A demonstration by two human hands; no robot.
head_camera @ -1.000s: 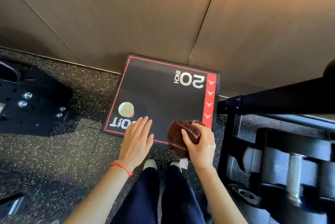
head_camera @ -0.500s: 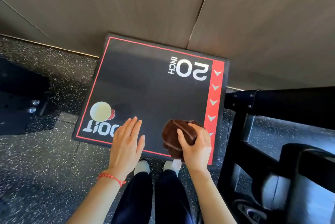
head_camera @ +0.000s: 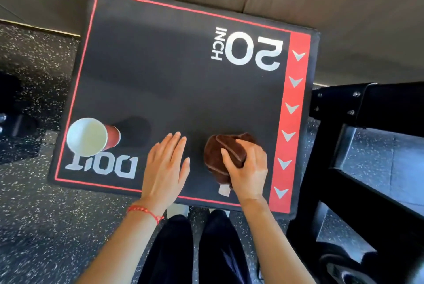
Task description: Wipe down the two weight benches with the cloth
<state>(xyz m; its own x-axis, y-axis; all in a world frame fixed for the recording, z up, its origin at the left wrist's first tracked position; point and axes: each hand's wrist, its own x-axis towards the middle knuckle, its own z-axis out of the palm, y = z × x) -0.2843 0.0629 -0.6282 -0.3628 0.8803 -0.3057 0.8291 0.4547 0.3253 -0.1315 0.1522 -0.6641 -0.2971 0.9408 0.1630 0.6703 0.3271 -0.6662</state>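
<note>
A black padded box [head_camera: 174, 81] with a red border and "20 INCH" lettering stands on the floor against a brown wall. My right hand [head_camera: 249, 169] grips a bunched brown cloth [head_camera: 220, 152] and presses it on the box top near the front right. My left hand [head_camera: 165, 166] lies flat on the box beside it, fingers extended, holding nothing. No weight bench is recognisable in this view.
A red paper cup [head_camera: 91, 138] stands upright on the box's front left corner. A black metal rack frame [head_camera: 358, 146] rises close on the right. Speckled rubber floor [head_camera: 41, 226] surrounds the box. My legs and white shoes are just below its front edge.
The view has closed in on the box, which now fills much more of the frame. Both hands stay in the same places on the box top, the right still holding the cloth.
</note>
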